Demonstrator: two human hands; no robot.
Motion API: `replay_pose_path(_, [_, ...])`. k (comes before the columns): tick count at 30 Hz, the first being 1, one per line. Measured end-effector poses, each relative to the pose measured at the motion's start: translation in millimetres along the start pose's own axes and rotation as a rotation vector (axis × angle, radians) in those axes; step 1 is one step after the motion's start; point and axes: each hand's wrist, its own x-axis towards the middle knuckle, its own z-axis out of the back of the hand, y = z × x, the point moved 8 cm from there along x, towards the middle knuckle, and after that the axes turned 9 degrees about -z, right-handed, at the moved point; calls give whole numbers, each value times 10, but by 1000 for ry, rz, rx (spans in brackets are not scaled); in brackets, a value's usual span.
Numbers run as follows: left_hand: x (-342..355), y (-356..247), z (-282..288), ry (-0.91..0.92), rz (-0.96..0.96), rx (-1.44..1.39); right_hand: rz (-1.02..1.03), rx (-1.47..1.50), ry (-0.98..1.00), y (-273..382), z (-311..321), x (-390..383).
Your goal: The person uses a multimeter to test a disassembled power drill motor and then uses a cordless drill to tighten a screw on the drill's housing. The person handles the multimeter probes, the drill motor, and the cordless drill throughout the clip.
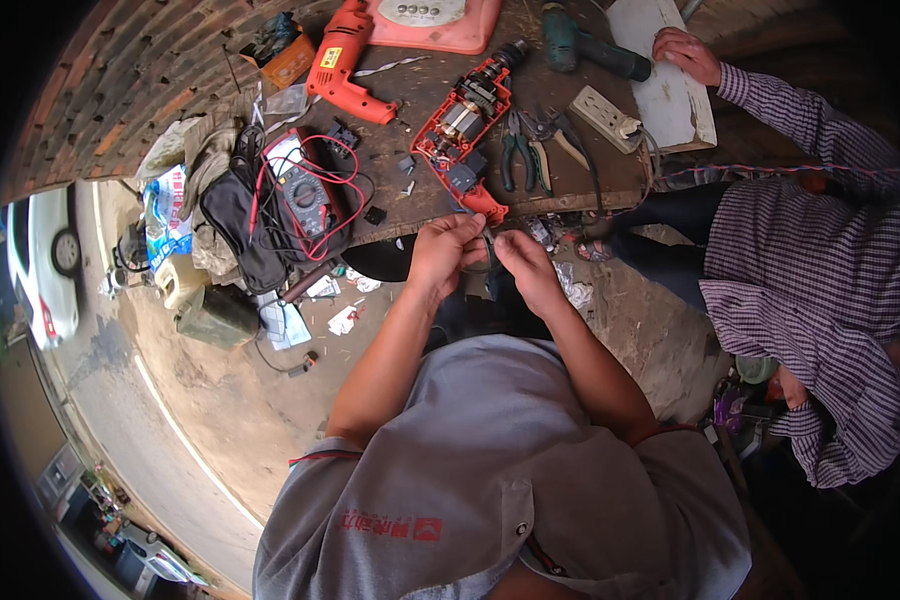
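Observation:
An opened red power drill [462, 122] lies on the workbench, its motor and gears bare and its handle toward me. Just off the handle's end, at the bench edge, my left hand [445, 250] pinches a thin dark cord [489, 244]. My right hand [526, 268] is closed at the same cord, close beside the left. Fingers partly hide the cord and anything small between them. Right of the handle lie pliers with dark green grips [518, 152] and another pair of pliers [562, 140]. Small dark parts [407, 164] are scattered left of the drill.
A red housing half [342, 70], a multimeter [305, 195] with red leads and a black bag [238, 215] are on the left. A green drill [580, 48] and power strip [604, 116] stand at the far right. Another person's hand [685, 54] rests on a white board [662, 85].

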Motion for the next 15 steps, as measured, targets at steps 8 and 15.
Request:
replay_pose_path(8, [107,-46,38,-30,24,-189,-8,-41,165,26,-61,-67])
replay_pose_path(15, [218,-168,83,-89,-54,-179,-92,66,203,36,-68,-125])
